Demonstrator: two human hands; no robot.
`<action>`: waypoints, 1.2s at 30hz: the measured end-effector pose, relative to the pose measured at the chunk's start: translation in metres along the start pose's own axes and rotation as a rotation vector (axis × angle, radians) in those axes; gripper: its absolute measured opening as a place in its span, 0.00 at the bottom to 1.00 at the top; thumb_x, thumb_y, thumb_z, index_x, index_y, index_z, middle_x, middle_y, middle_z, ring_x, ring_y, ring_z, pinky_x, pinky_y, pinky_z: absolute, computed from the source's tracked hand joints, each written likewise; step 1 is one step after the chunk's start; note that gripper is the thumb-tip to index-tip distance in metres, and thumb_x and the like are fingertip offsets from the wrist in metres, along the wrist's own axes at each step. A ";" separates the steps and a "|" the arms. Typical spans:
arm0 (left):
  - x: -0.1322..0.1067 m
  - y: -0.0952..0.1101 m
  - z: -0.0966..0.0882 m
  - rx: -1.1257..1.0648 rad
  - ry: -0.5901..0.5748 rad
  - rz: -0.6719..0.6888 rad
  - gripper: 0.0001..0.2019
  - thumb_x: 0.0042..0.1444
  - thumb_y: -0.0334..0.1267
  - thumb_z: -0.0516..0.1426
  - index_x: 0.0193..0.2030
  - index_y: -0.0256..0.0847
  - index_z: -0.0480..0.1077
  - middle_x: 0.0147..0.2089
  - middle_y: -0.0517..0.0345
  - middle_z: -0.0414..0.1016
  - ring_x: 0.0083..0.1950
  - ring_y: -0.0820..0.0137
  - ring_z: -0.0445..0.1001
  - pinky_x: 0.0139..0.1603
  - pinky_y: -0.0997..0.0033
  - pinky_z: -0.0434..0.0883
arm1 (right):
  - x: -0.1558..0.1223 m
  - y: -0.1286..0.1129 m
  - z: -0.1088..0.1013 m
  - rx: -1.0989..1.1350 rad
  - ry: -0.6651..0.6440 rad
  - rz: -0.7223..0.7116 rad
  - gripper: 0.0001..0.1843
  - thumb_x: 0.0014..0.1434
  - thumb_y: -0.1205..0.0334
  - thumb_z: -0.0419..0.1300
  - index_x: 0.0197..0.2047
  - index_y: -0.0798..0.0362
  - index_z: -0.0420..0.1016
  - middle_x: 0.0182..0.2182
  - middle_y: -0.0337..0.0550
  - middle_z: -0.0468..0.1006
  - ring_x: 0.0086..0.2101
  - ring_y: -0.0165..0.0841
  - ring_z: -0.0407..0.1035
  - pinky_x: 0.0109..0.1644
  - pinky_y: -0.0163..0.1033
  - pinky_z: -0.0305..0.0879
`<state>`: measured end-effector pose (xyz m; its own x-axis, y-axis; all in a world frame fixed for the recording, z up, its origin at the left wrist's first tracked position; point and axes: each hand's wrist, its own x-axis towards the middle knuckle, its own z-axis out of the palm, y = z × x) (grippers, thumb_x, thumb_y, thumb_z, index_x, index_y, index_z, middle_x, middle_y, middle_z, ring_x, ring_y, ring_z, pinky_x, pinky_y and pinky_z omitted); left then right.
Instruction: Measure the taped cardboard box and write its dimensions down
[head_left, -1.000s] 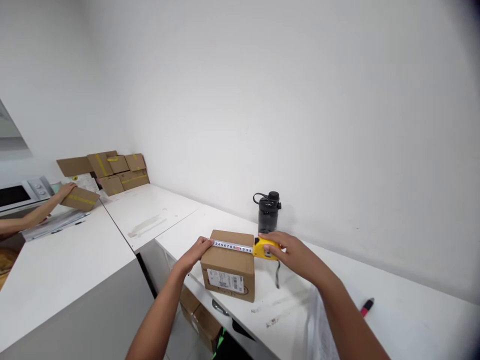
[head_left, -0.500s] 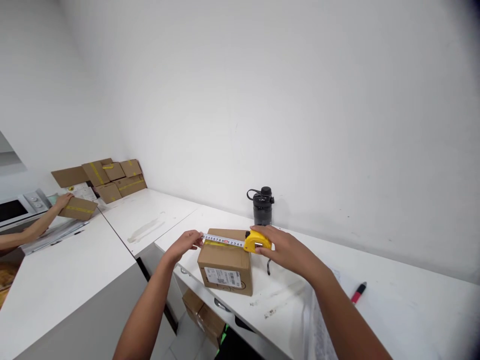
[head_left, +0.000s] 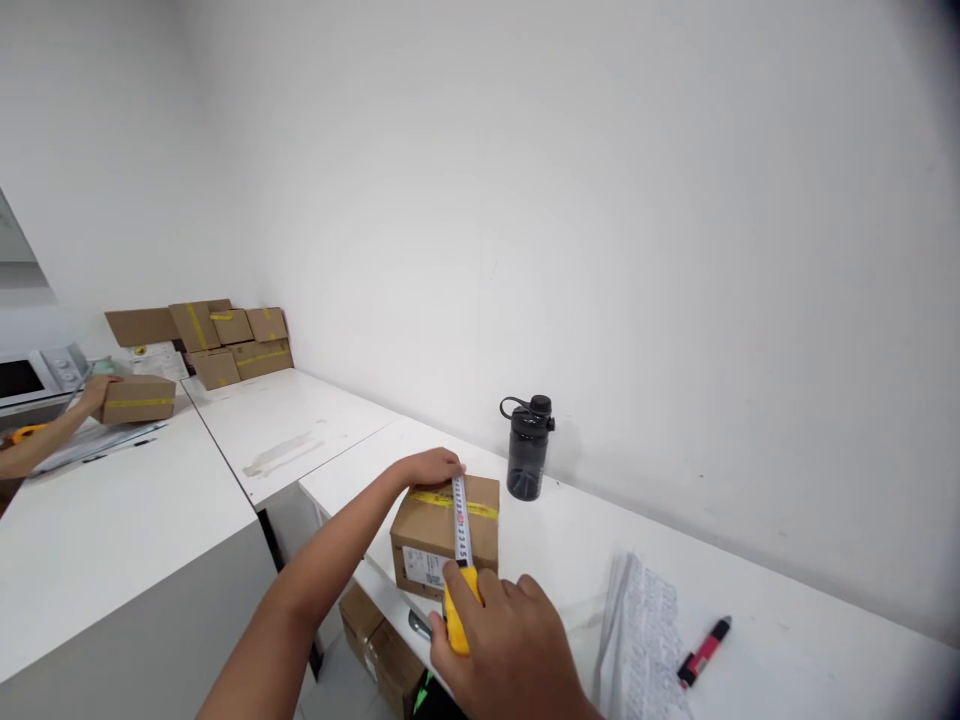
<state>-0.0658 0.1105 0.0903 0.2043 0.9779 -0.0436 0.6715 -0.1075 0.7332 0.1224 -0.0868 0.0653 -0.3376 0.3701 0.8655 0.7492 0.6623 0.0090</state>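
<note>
A cardboard box [head_left: 431, 527] with yellow tape on top and a white label on its front stands on the white table. My right hand [head_left: 510, 635] is closed round a yellow tape measure [head_left: 455, 625] at the box's near side. From its case the white blade [head_left: 461, 515] runs across the box top to the far edge. There my left hand [head_left: 436, 466] pinches the blade's end; its fingertips are partly hidden.
A black bottle [head_left: 528, 450] stands behind the box. Written sheets [head_left: 641, 630] and a red pen [head_left: 703, 652] lie right. At far left, another person's hand [head_left: 97, 393] touches a box [head_left: 140, 398]. Boxes [head_left: 259, 355] are stacked against the wall; others [head_left: 379, 640] sit below the table.
The tape measure has swung from lying left to right across the box to running front to back. My right hand came nearer; my left moved to the far edge. The other person's box turned.
</note>
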 end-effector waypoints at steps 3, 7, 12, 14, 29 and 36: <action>-0.004 0.007 0.013 0.094 -0.067 0.049 0.13 0.51 0.48 0.58 0.26 0.41 0.71 0.30 0.57 0.73 0.33 0.66 0.67 0.40 0.67 0.64 | 0.001 0.000 0.019 -0.048 -0.131 0.087 0.15 0.53 0.54 0.60 0.42 0.53 0.77 0.23 0.45 0.75 0.21 0.38 0.68 0.29 0.43 0.57; -0.010 0.007 0.013 0.150 -0.128 0.088 0.17 0.56 0.52 0.53 0.28 0.41 0.71 0.28 0.58 0.72 0.29 0.68 0.66 0.32 0.69 0.62 | 0.009 0.008 0.026 -0.017 -0.389 0.163 0.27 0.54 0.40 0.62 0.49 0.51 0.76 0.32 0.51 0.80 0.29 0.44 0.74 0.32 0.47 0.64; -0.008 0.004 0.014 0.204 -0.116 0.142 0.20 0.57 0.54 0.51 0.30 0.41 0.73 0.28 0.57 0.73 0.30 0.68 0.67 0.31 0.70 0.62 | 0.021 0.029 0.018 0.268 -0.577 0.043 0.38 0.50 0.36 0.65 0.59 0.48 0.69 0.62 0.57 0.65 0.59 0.55 0.61 0.56 0.58 0.62; -0.007 0.004 0.015 0.240 -0.091 0.148 0.19 0.58 0.53 0.50 0.33 0.41 0.75 0.32 0.57 0.76 0.33 0.66 0.69 0.33 0.70 0.62 | 0.024 0.039 0.017 0.397 -0.656 -0.007 0.40 0.51 0.40 0.66 0.62 0.48 0.65 0.65 0.55 0.61 0.62 0.51 0.57 0.62 0.56 0.57; -0.011 0.011 0.019 0.252 -0.068 0.071 0.19 0.58 0.53 0.51 0.37 0.43 0.76 0.34 0.56 0.77 0.34 0.65 0.71 0.35 0.69 0.64 | 0.028 0.044 0.016 0.440 -0.745 0.074 0.36 0.54 0.49 0.66 0.64 0.51 0.64 0.63 0.55 0.63 0.55 0.51 0.65 0.57 0.56 0.65; -0.013 0.004 0.020 0.187 -0.035 0.080 0.19 0.58 0.53 0.51 0.37 0.42 0.76 0.34 0.55 0.77 0.34 0.66 0.71 0.34 0.69 0.65 | 0.024 0.047 0.020 0.425 -0.671 -0.025 0.38 0.52 0.50 0.69 0.62 0.52 0.64 0.61 0.57 0.65 0.55 0.51 0.66 0.57 0.57 0.65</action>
<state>-0.0514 0.0942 0.0803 0.2844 0.9586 -0.0163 0.7723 -0.2190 0.5963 0.1387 -0.0339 0.0763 -0.7238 0.5763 0.3794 0.5015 0.8171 -0.2845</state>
